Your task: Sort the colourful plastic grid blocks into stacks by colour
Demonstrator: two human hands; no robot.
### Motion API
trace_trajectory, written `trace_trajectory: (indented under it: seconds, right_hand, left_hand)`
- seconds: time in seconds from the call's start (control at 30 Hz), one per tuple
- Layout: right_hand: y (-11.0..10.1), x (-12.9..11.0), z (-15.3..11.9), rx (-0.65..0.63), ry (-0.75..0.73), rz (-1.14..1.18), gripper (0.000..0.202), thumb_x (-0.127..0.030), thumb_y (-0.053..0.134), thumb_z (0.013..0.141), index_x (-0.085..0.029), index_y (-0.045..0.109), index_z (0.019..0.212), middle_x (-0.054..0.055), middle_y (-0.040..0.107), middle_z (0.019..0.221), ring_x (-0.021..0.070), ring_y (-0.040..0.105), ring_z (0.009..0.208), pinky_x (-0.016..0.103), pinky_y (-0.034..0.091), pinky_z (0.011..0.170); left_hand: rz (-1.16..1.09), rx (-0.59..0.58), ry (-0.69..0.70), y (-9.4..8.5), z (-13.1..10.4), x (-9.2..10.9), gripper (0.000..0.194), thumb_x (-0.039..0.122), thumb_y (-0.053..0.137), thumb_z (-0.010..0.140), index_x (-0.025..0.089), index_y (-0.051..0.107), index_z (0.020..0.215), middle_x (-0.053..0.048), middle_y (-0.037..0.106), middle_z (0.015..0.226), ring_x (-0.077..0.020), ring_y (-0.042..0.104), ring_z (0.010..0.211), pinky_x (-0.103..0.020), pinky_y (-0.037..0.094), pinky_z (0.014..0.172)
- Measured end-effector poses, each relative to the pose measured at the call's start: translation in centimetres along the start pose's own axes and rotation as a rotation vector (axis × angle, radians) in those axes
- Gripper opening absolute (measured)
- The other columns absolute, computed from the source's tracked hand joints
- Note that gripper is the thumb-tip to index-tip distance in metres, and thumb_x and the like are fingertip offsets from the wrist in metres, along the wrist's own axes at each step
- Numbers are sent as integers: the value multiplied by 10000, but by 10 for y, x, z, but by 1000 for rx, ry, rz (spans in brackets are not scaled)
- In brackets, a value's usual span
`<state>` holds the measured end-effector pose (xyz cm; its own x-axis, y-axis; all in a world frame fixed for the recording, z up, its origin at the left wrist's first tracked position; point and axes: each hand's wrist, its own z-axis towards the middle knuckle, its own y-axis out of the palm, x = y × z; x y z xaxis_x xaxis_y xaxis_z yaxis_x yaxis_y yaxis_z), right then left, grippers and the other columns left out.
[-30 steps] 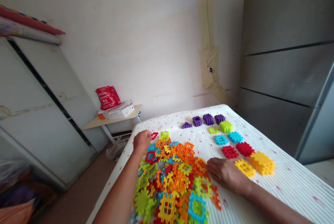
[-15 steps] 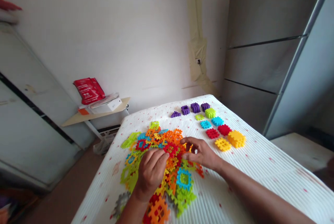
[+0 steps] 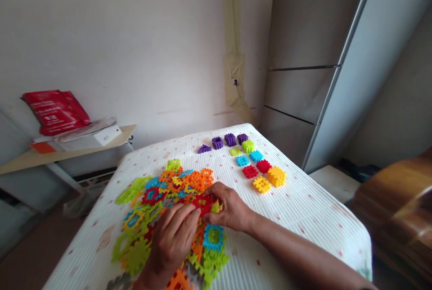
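The left hand, palm down, pinches the left edge of a red toothed tile with its fingertips; the thumb is hidden. The right hand curves around the tile's right side, forefinger beyond it and thumb on the near side; whether it also grips the tile cannot be told. The red tile sits between the two hands, over the heap of interlocking plastic tiles.

The heap spreads around and under the left hand, mixing orange, lime, red, yellow, blue and grey pieces. A blue square frame tile lies just below the right thumb, with lime showing through its opening.

To the right of the heap, well apart from it, sorted pieces rest on a white ribbed cover with red spots. Nearest are a yellow solid stack and a yellow window tile; red, blue and lime pairs follow, and purple pieces line up at the far end, a triangular one leftmost.

Farther out, a side table at left carries red packages and a white box. A grey refrigerator stands at right.
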<state>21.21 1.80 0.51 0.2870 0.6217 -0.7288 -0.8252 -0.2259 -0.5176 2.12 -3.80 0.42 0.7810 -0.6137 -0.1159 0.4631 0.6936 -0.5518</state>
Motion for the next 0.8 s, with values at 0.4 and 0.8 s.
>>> trace_trajectory:
  seconds: [0.4, 0.8]
  right_hand:
    - [1, 6, -2, -94, -475, -83, 406, -460, 531, 845, -191, 523, 1150, 98, 635, 1108, 179, 583, 998, 324, 433, 884]
    - [25, -11, -6, 69, -314, -436, 477, -499, 542, 812, -147, 538, 1134, 104, 611, 989, 219, 533, 866, 347, 451, 753]
  left_hand:
    - [-907, -193, -1222, 4, -10, -10, 372, 416, 677, 673, 162, 638, 941, -45, 683, 824, -208, 636, 804, -296, 511, 736]
    - [-939, -46, -1357, 7, -12, -9, 351, 396, 733, 612, 180, 520, 789, 48, 555, 598, -86, 463, 520, -184, 393, 494]
